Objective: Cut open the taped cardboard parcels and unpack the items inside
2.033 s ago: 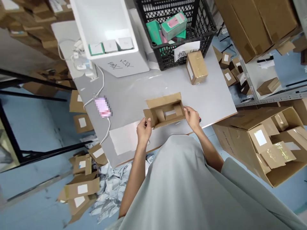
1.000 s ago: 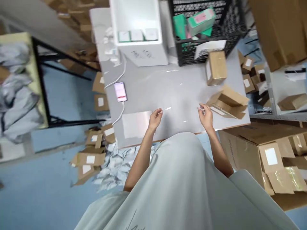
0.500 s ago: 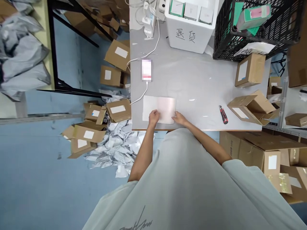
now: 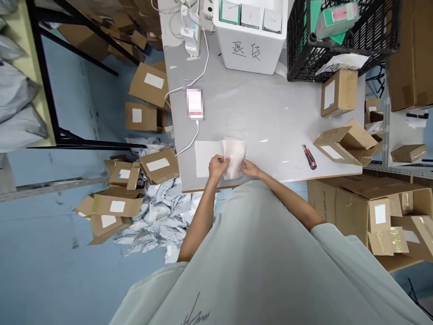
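Pinched between left hand (image 4: 218,165) and right hand (image 4: 249,168): a thin, pale pink sheet (image 4: 234,153), faintly glossy, roughly rectangular, slightly curled along the far edge. Clenched at its left edge by the left grip; grasped at its lower right corner by the right grip. Located at the near edge of the tabletop (image 4: 257,113), partly overlapping a flat white sheet (image 4: 204,158) on the left. Farther back, near: a phone (image 4: 195,104) on a white cable. Well apart to the right: a red-and-black utility knife (image 4: 309,156) and an open carton (image 4: 341,143).
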The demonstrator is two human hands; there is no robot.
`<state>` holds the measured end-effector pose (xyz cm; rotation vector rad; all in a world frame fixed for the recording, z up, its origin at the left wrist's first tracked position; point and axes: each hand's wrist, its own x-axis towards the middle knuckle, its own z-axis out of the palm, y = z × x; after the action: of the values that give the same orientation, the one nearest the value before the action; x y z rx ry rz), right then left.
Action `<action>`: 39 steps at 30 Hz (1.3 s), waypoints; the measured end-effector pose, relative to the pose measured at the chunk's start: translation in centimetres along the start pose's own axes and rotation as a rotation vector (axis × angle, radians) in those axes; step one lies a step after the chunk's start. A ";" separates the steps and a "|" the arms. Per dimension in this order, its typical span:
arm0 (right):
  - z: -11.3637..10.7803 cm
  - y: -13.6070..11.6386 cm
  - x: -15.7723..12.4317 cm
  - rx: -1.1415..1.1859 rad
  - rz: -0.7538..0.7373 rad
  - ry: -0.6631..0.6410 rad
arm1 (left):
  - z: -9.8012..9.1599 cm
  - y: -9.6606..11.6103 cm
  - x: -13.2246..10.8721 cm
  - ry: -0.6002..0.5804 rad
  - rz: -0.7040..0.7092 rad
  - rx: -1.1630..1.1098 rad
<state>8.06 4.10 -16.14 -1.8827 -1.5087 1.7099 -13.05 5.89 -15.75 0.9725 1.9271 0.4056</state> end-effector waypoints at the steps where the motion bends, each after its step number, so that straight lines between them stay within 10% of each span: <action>1: -0.9 0.1 -0.2 0.021 0.006 0.013 | 0.6 0.7 -0.8 -0.017 0.044 0.002; 7: -6.8 0.7 -1.6 0.053 0.048 0.189 | 6.7 3.9 -4.7 -0.271 0.243 -0.140; 10: -8.4 1.1 -1.8 -0.084 0.105 0.174 | 8.6 3.8 -4.2 -0.206 0.198 -0.159; 14: -9.4 2.1 -1.6 -0.201 0.197 0.137 | 9.2 2.9 -2.3 -0.024 -0.013 -0.102; 25: -11.2 4.9 -2.6 -0.105 0.114 0.018 | 11.7 5.8 -3.2 -0.074 -0.042 -0.129; 34: -16.8 7.3 -6.3 -0.015 -0.016 0.314 | 17.0 10.8 -7.5 -0.293 0.150 -0.267; 39: -18.5 9.1 -5.9 -0.091 0.142 0.306 | 18.2 10.4 -6.1 -0.174 0.003 -0.183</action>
<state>29.23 4.05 -12.89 -2.2252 -1.3825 1.3431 8.82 6.01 -15.46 0.8623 1.7003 0.4749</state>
